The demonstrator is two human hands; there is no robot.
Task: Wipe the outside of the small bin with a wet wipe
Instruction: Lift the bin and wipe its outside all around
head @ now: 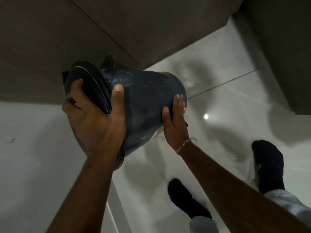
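A small dark blue bin (146,100) is held up in the air, tipped on its side, lid end to the left and base to the right. Its dark lid (94,88) sits on the rim. My left hand (96,120) grips the lid end, thumb across the bin's wall and fingers over the lid's edge. My right hand (175,121) presses flat against the bin's base end. A bit of white wet wipe (184,107) seems to show under its fingers; most of it is hidden.
Below lies a glossy pale tiled floor (227,91) with a light reflection. Brown cabinet fronts (70,36) fill the upper left, and another brown panel (286,52) stands at the upper right. My feet in black socks (267,163) stand at the lower right.
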